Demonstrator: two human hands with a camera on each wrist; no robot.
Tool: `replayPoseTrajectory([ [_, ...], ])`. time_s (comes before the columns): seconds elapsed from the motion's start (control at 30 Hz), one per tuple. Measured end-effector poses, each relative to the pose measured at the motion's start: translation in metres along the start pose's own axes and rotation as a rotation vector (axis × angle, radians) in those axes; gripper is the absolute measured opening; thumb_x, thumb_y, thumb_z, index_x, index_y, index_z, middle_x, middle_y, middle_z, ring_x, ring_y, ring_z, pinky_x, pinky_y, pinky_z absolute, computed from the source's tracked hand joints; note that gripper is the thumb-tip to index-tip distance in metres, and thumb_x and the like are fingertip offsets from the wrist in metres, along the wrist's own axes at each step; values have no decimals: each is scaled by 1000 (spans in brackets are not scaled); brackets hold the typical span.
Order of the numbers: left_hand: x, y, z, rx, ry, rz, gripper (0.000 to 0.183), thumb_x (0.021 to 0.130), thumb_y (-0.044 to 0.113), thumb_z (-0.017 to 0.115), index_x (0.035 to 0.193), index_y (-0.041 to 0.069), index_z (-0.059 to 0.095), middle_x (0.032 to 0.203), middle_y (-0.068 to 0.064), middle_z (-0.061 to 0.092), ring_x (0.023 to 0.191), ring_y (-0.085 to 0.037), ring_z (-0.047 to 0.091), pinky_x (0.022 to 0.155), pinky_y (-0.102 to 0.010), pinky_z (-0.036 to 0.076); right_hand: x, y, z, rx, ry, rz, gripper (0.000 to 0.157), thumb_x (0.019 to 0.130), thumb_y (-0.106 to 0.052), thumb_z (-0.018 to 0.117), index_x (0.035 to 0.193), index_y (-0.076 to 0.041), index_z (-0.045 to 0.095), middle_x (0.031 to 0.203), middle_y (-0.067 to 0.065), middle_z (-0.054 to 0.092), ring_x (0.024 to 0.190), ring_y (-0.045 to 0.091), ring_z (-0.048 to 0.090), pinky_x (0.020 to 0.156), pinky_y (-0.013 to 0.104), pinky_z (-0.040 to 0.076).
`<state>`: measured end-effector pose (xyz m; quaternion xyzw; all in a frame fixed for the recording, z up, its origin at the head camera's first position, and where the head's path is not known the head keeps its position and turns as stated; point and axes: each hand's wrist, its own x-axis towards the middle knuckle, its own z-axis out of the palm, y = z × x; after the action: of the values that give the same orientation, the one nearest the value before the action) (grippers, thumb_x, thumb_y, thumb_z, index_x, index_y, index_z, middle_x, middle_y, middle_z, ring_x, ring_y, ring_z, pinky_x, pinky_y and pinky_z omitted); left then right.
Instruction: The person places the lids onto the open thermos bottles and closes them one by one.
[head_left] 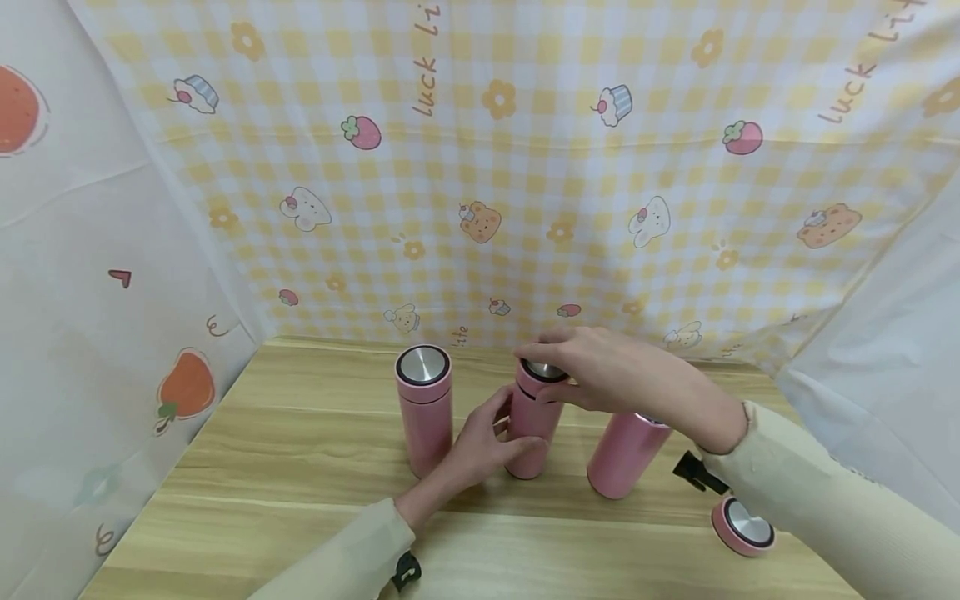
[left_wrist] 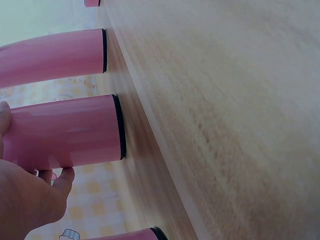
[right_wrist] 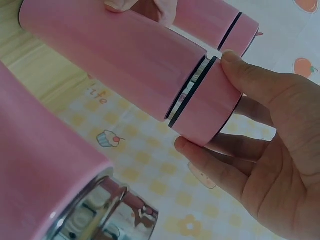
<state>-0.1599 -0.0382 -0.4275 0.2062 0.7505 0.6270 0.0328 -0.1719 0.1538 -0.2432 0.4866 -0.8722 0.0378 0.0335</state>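
Three pink thermos flasks stand on the wooden table. My left hand wraps round the body of the middle flask, thumb on the near side and fingers behind. From above, my right hand grips that flask's pink lid by its rim. A thin band of shiny neck shows between lid and body in the right wrist view. The right flask is lidless, its metal neck bare. On the left, another flask wears its lid, with a steel disc on top.
A loose pink lid lies on the table at the right, near my right sleeve. Behind the flasks hangs a yellow checked cloth. White cloth borders the left side. The wooden table extends in front.
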Motion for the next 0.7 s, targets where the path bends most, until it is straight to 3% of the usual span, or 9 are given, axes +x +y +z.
replayPoseTrajectory([
  [0.2, -1, 0, 1, -1, -2, -5, 71, 91, 20, 80, 152, 19, 43, 142, 0, 54, 131, -17, 50, 108, -40, 44, 0, -1, 1, -28, 18, 6, 56, 89, -28, 81, 138, -8, 64, 106, 3, 61, 72, 10, 57, 64, 24, 52],
  [0.7, 0, 1, 1, 12, 1, -13, 72, 90, 19, 81, 152, 19, 43, 143, 1, 53, 131, -16, 50, 107, -38, 44, 2, -4, 1, -77, 30, 26, 52, 88, -31, 82, 133, -8, 67, 93, 1, 59, 63, 9, 50, 56, 23, 47],
])
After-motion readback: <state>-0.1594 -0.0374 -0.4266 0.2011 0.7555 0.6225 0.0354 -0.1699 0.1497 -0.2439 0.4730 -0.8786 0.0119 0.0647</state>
